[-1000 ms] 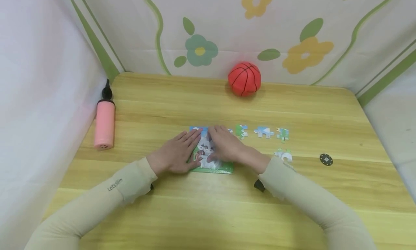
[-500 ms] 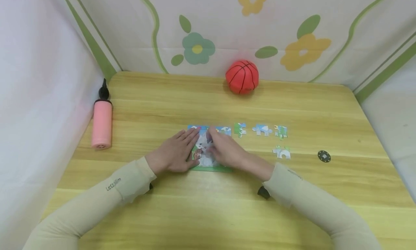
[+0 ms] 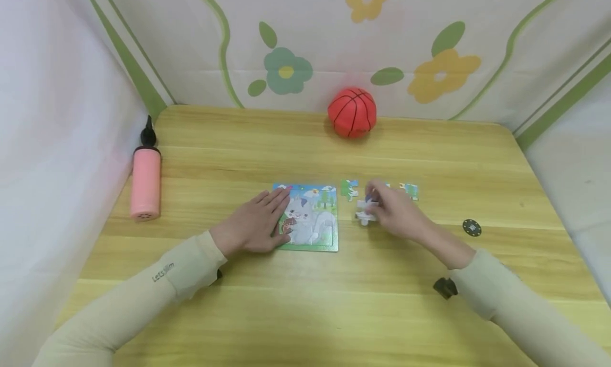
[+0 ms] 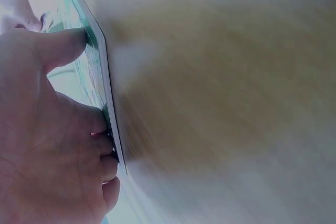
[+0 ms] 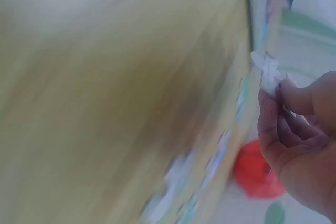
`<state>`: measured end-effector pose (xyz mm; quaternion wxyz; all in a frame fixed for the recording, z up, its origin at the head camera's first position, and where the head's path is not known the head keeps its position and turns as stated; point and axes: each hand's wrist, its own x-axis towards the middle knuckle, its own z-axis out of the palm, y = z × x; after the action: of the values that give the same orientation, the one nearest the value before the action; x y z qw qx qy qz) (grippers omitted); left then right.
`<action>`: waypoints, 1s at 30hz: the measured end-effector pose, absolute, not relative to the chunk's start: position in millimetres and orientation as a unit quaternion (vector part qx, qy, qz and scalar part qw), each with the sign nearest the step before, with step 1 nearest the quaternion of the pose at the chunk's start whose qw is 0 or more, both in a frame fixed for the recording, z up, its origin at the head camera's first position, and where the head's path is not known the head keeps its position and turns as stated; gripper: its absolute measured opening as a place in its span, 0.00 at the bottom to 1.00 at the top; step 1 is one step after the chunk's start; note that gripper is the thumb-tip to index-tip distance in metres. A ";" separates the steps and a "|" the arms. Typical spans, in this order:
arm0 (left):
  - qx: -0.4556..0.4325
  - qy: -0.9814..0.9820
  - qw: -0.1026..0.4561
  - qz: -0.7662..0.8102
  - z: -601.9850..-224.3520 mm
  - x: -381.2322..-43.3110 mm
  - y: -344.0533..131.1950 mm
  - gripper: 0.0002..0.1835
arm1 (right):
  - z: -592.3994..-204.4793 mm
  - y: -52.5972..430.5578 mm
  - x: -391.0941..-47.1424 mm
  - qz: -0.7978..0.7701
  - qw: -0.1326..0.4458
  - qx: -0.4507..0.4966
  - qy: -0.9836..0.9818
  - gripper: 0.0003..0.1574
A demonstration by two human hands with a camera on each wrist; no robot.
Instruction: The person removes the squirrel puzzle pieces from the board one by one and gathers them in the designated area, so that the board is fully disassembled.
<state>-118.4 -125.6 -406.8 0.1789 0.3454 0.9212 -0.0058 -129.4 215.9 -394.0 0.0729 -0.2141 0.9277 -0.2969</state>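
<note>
A square jigsaw puzzle board [image 3: 335, 234] with a squirrel picture lies flat on the table. My left hand [image 3: 258, 224] rests on its left part with the fingers spread straight; in the left wrist view, the thumb [image 4: 68, 45] and fingertips lie at the board's edge. Just right of the board, my right hand [image 3: 398, 212] pinches a white and grey puzzle piece [image 3: 364, 217] between thumb and fingers. The right wrist view shows this piece [image 5: 270, 74] held up off the table. Loose puzzle pieces, such as a green one [image 3: 349, 189], lie behind it, some partly hidden by the right hand.
A red toy basketball [image 3: 352, 112] sits at the table's back edge. On the left stands or lies a pink hand pump [image 3: 146, 181] with a black nozzle. A black poker chip [image 3: 471, 227] lies to the right. Patterned cloth [image 3: 334, 49] closes off the back.
My right hand has lifted away from the board and moved right, with a puzzle piece now showing in its fingers. More of the squirrel picture is uncovered. My left hand stays on the board.
</note>
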 end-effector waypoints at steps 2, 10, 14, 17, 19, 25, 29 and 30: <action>0.345 0.921 0.180 -0.006 -406.7 -118.0 -126.0 0.49 | -396.8 229.2 -127.7 -0.288 0.077 -0.199 0.934 0.13; 0.340 0.922 0.185 0.003 -406.2 -117.4 -125.8 0.49 | -406.6 254.8 -123.0 -0.272 0.091 -0.164 0.944 0.18; 0.339 0.922 0.186 0.003 -406.0 -117.4 -125.0 0.49 | -409.2 254.0 -127.9 -0.254 0.083 -0.175 0.948 0.19; 0.339 0.922 0.186 0.004 -406.3 -117.3 -124.6 0.49 | -410.9 252.9 -133.1 -0.232 0.081 -0.187 0.951 0.20; 0.339 0.922 0.185 0.006 -406.7 -117.3 -124.5 0.49 | -411.5 252.8 -136.3 -0.221 0.083 -0.194 0.952 0.20; 0.340 0.923 0.179 0.005 -408.0 -117.4 -124.5 0.49 | -410.4 253.1 -143.1 -0.205 0.108 -0.197 0.953 0.17; 0.340 0.923 0.180 0.002 -408.5 -117.5 -124.7 0.49 | -409.5 252.8 -146.2 -0.197 0.122 -0.200 0.952 0.17; 0.340 0.923 0.180 0.002 -408.3 -117.5 -124.7 0.49 | -409.4 252.9 -146.8 -0.195 0.125 -0.201 0.952 0.17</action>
<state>-117.5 -124.7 -408.3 0.1800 0.3396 0.9232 0.0021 -146.8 252.9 -409.4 0.1250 -0.2014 0.9516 -0.1955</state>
